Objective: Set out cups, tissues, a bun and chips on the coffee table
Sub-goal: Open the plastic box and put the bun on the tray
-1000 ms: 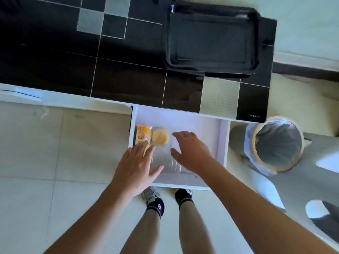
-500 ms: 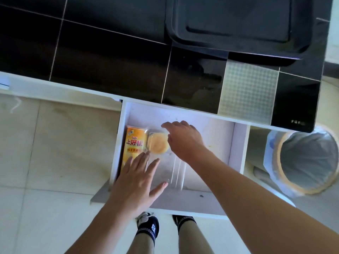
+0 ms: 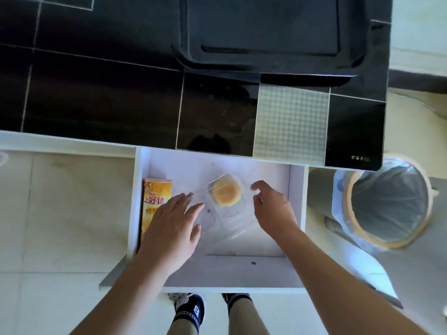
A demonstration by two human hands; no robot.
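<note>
Head view: bun (image 3: 225,195) between left fingers (image 3: 186,201) and right fingers (image 3: 260,187).

Head view straight down (close) over drawer (image 3: 298,197)

The left hand (image 3: 173,228) covers the near right part of the orange chip bag (image 3: 154,201), hiding some of its print. The black rectangular tray (image 3: 263,32) on the dark tiled coffee table (image 3: 101,93) runs off the far edge. The clear plastic bun wrapper (image 3: 227,213) is blurred, its outline unclear.
</note>
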